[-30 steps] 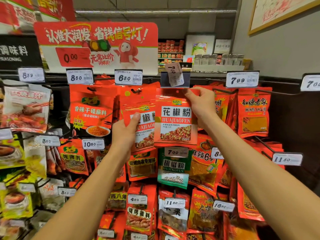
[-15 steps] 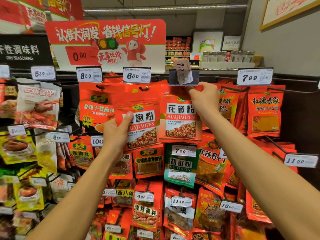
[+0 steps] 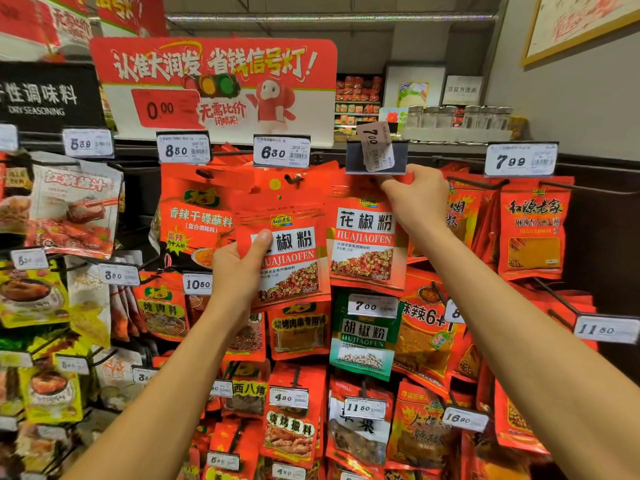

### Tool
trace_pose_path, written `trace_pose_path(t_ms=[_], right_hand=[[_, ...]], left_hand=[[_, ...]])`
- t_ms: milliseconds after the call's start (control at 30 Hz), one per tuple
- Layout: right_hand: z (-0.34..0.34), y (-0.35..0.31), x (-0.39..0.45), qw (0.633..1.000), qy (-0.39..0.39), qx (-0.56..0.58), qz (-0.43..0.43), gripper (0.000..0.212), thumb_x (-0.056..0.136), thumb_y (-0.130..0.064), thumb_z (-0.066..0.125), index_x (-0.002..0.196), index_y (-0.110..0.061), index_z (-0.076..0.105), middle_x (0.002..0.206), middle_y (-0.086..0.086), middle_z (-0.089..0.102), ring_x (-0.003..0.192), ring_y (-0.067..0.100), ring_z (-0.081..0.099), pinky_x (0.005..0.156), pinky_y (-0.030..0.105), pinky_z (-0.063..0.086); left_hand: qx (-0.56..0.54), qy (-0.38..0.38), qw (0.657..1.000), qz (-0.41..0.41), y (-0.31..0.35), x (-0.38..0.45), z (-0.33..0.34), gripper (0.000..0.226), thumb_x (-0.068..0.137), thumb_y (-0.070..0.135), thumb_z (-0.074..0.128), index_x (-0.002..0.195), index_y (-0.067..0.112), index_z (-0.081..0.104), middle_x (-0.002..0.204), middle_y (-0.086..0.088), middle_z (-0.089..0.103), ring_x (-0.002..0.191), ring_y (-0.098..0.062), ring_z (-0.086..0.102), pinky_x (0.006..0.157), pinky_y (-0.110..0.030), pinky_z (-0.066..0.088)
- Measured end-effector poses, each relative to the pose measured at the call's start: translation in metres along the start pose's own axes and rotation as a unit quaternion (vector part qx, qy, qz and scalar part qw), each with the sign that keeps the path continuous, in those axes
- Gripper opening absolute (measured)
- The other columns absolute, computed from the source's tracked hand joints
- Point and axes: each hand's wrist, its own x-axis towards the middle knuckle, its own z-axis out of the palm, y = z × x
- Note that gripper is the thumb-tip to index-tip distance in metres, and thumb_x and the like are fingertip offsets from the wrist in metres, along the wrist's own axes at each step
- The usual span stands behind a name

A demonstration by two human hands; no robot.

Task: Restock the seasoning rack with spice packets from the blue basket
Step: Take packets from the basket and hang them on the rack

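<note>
My left hand (image 3: pixel 239 268) grips a red packet (image 3: pixel 291 258) labelled HUAJIAOFEN by its left edge, thumb across the front, holding it in front of the seasoning rack (image 3: pixel 561 188). My right hand (image 3: pixel 415 199) pinches the top corner of a matching red packet (image 3: pixel 365 244) that hangs just under the dark price holder (image 3: pixel 375 157) with a loose 7.00 ticket. The two packets sit side by side, the left one slightly lower. The blue basket is out of sight.
Rows of hanging seasoning packets fill the rack on metal pegs with price tags: 8.50 (image 3: pixel 183 148), 6.80 (image 3: pixel 281 152), 7.99 (image 3: pixel 519 161). A green HUJIAOFEN packet (image 3: pixel 363 337) hangs below. A red promotional sign (image 3: pixel 214 84) tops the rack. Glass jars (image 3: pixel 457 116) stand on a back shelf.
The view has shifted so the rack sits lower and further right in frame. My left hand's packet has come lower and apart from the hanging one. My right hand stays at the peg.
</note>
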Motion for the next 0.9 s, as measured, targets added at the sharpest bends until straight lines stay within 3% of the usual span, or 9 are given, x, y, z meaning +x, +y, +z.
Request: trace_pose_path(t_ms=[133, 200, 367, 500, 633, 700, 767, 833, 900], right_hand=[[0.003, 0.003, 0.008, 0.997, 0.004, -0.073, -0.019, 0.027, 0.084, -0.038, 0.071, 0.069, -0.016, 0.070, 0.071, -0.001, 0.072, 0.072, 0.024, 0.067, 0.063, 0.043, 0.055], [0.008, 0.011, 0.011, 0.996, 0.005, -0.085, -0.014, 0.030, 0.087, -0.038, 0.070, 0.062, -0.024, 0.062, 0.075, 0.000, 0.071, 0.078, 0.025, 0.066, 0.069, 0.043, 0.056], [0.023, 0.025, 0.030, 0.992, -0.008, -0.082, 0.094, 0.042, 0.083, -0.051, 0.074, 0.060, -0.019, 0.062, 0.071, 0.000, 0.069, 0.072, 0.020, 0.067, 0.061, 0.038, 0.054], [0.034, 0.025, 0.045, 0.985, -0.009, -0.119, 0.127, 0.044, 0.082, -0.054, 0.075, 0.063, -0.023, 0.050, 0.064, -0.009, 0.052, 0.064, 0.016, 0.053, 0.067, 0.040, 0.051], [0.028, 0.031, 0.045, 0.983, -0.029, -0.115, 0.137, 0.036, 0.083, -0.055, 0.073, 0.077, -0.023, 0.060, 0.076, -0.005, 0.060, 0.075, 0.017, 0.059, 0.071, 0.039, 0.051], [0.020, 0.036, 0.034, 0.989, 0.021, -0.082, 0.119, 0.033, 0.087, -0.048, 0.070, 0.102, -0.019, 0.064, 0.095, -0.004, 0.062, 0.091, 0.019, 0.059, 0.074, 0.033, 0.043], [0.010, 0.037, 0.016, 0.995, 0.046, 0.003, 0.086, 0.033, 0.090, -0.038, 0.068, 0.115, -0.017, 0.062, 0.102, -0.005, 0.062, 0.099, 0.018, 0.061, 0.078, 0.032, 0.046], [0.001, 0.034, -0.007, 0.981, -0.047, 0.167, 0.081, 0.029, 0.087, -0.036, 0.068, 0.111, -0.020, 0.065, 0.105, 0.001, 0.069, 0.098, 0.022, 0.067, 0.083, 0.039, 0.057], [-0.002, 0.028, -0.024, 0.940, -0.162, 0.287, 0.091, 0.025, 0.084, -0.040, 0.070, 0.103, -0.023, 0.069, 0.101, 0.002, 0.075, 0.090, 0.023, 0.073, 0.073, 0.039, 0.060]], left_hand=[[-0.007, -0.001, 1.000, -0.011, 0.000, 0.000, 0.000, 0.034, 0.093, 0.039, 0.070, 0.090, 0.005, 0.073, 0.092, -0.020, 0.077, 0.088, -0.042, 0.073, 0.081, -0.062, 0.058], [-0.006, -0.005, 1.000, -0.009, -0.002, 0.002, -0.001, 0.039, 0.092, 0.041, 0.070, 0.092, 0.002, 0.072, 0.093, -0.021, 0.076, 0.089, -0.045, 0.072, 0.081, -0.065, 0.057], [0.011, -0.013, 1.000, -0.019, -0.007, 0.003, 0.000, 0.030, 0.092, 0.042, 0.070, 0.072, 0.020, 0.071, 0.076, -0.004, 0.077, 0.070, -0.022, 0.074, 0.070, -0.045, 0.063], [0.011, -0.041, 0.999, -0.013, -0.006, 0.002, 0.007, 0.030, 0.094, 0.039, 0.068, 0.067, 0.027, 0.076, 0.075, -0.001, 0.077, 0.069, -0.018, 0.075, 0.060, -0.030, 0.060], [0.008, -0.068, 0.998, -0.018, -0.005, 0.001, 0.019, 0.027, 0.096, 0.035, 0.067, 0.076, 0.018, 0.073, 0.074, 0.000, 0.077, 0.068, -0.016, 0.075, 0.057, -0.026, 0.057], [-0.001, -0.071, 0.997, -0.023, -0.005, 0.000, 0.027, 0.023, 0.096, 0.033, 0.067, 0.081, 0.016, 0.073, 0.076, 0.000, 0.078, 0.070, -0.015, 0.075, 0.057, -0.023, 0.056], [-0.010, -0.078, 0.996, -0.028, -0.005, 0.001, 0.038, 0.021, 0.096, 0.031, 0.067, 0.083, 0.016, 0.074, 0.078, -0.001, 0.078, 0.072, -0.016, 0.075, 0.059, -0.026, 0.058], [-0.023, -0.098, 0.994, -0.038, -0.004, 0.002, 0.052, 0.021, 0.096, 0.031, 0.067, 0.083, 0.016, 0.074, 0.081, -0.004, 0.079, 0.074, -0.019, 0.076, 0.063, -0.030, 0.061], [-0.034, -0.128, 0.990, -0.052, -0.003, 0.002, 0.067, 0.019, 0.095, 0.030, 0.068, 0.085, 0.016, 0.075, 0.086, -0.008, 0.079, 0.080, -0.024, 0.077, 0.070, -0.037, 0.063]])
